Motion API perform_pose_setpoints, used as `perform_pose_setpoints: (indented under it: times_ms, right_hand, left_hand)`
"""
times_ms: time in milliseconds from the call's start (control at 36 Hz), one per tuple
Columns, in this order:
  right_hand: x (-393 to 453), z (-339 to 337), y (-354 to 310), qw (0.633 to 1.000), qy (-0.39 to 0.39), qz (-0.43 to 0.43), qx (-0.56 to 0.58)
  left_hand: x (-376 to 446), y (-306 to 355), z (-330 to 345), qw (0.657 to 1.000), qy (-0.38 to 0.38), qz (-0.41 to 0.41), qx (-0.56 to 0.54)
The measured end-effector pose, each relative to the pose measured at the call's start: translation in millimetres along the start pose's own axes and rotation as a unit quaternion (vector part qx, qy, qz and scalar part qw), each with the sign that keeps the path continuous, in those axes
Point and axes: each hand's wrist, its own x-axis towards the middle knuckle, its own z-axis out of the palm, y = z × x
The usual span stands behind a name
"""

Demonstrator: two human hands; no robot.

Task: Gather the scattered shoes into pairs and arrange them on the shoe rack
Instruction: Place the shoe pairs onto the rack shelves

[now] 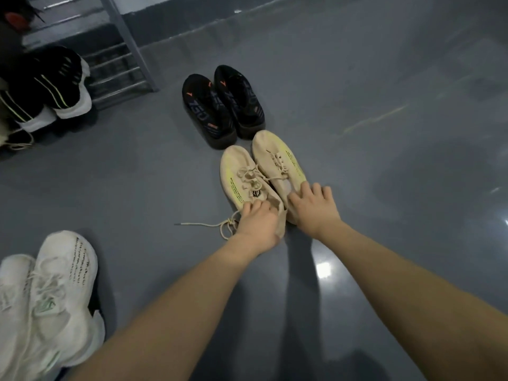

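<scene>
Two beige sneakers with yellow-green stripes lie side by side on the grey floor, toes pointing away from me. My left hand [257,221] grips the heel collar of the left beige sneaker [237,171], fingers curled into its opening. My right hand [316,206] holds the heel end of the right beige sneaker [277,158], fingers curled over its collar. A loose lace trails left from the left shoe. Just beyond them stands a pair of black sneakers [222,105] with orange marks. The metal shoe rack [121,70] stands at the upper left.
A pair of white sneakers [52,292] lies at the lower left. Black sneakers with white soles and green stripes [52,89] sit at the rack's left end. Bare grey floor [384,133] spreads to the right, and a wall base runs along the top.
</scene>
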Motion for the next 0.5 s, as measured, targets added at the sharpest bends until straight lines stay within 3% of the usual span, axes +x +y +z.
perform_pose_setpoints:
  times_ms: [167,250,389,500]
  right_hand:
    - [-0.9,-0.3,3.9,0.999,0.011,-0.052,0.006]
    - [-3.0,-9.6,6.4,0.995,-0.026,-0.087,0.037]
    - [-9.8,-42.0,8.0,0.984,-0.084,-0.068,0.145]
    - [-18.8,-71.0,11.6,0.985,-0.082,-0.066,0.135]
  left_hand:
    - [-4.2,-2.6,2.1,0.999,0.008,0.042,0.021]
    - [-9.7,-4.3,-0.2,0.998,0.017,0.048,0.036]
    - [-19.6,-6.3,-23.6,0.999,0.025,0.028,0.027]
    - [-30.2,-3.9,-57.0,1.000,0.000,0.017,-0.003]
